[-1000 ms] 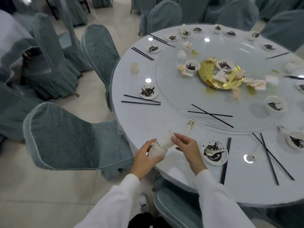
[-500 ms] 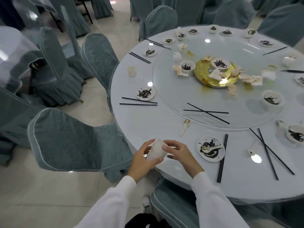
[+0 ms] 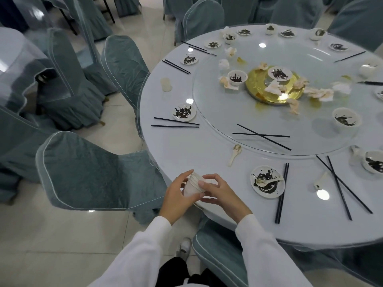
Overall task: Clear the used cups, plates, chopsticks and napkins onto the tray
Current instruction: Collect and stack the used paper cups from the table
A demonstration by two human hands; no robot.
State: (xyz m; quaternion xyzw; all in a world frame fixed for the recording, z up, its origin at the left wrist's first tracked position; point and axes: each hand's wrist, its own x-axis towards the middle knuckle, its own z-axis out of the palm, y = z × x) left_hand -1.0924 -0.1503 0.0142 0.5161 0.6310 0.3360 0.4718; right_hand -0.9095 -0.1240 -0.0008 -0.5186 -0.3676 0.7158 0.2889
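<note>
A stack of white paper cups (image 3: 193, 186) hangs over the near left edge of the round table (image 3: 238, 208). My left hand (image 3: 176, 194) grips the stack from the left and my right hand (image 3: 219, 192) holds it from the right, fingers curled around it. A dirty plate with a spoon (image 3: 267, 184) lies to the right of my hands, black chopsticks (image 3: 281, 192) beside it. A white spoon (image 3: 234, 154) lies just beyond. No tray is in view.
The glass turntable (image 3: 238, 114) carries a gold dish (image 3: 257, 89), crumpled napkins (image 3: 319, 93), bowls and crossed chopsticks (image 3: 263, 136). More dirty plates and chopstick pairs ring the table's edge. Covered chairs (image 3: 83, 172) stand close on the left and one below me.
The cup my right hand was sliding in has gone fully into the stack. Both hands now wrap the stack, a little nearer the table's edge.
</note>
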